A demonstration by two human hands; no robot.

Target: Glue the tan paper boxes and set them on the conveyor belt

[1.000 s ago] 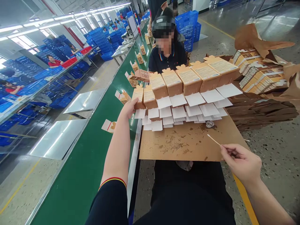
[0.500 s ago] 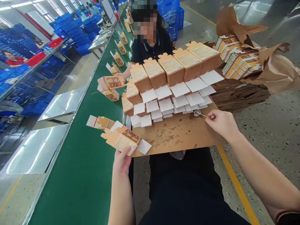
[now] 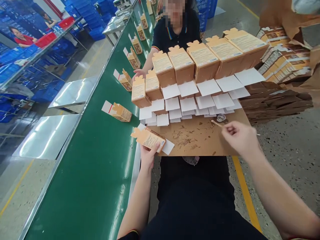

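One carton and one swab in two bare hands

The left hand, its grip closed around one open-flapped carton, holds it tilted above the near left corner of the brown surface. The right hand pinches one thin swab, tip near one small clear dish. Behind them rises a stack: seven cartons show printed faces, five in the upper row, two lower, above overlapping white flaps. At least six cartons stand on the green belt. One co-worker sits opposite, one hand beside the stack.
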